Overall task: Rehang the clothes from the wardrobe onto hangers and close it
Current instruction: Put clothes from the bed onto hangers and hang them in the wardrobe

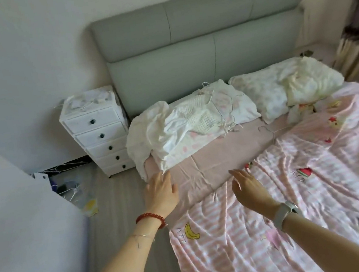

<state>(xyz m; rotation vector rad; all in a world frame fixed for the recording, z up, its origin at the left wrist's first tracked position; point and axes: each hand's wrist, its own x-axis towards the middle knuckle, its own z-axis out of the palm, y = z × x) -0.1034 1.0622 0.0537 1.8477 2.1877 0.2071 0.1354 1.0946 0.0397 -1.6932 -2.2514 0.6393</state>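
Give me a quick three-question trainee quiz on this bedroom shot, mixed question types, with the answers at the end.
1. True or false: both hands, left and right, are holding nothing.
2. Where does the white garment lie? A) on the floor B) on the left pillow C) in a drawer
3. Fill in: a bare wire hanger lies on the pink ____.

Key: 1 true; 2 B; 3 sheet.

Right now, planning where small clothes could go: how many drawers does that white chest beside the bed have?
5, stacked top to bottom in the white chest left of the headboard. Lower ones near the floor are blurry.
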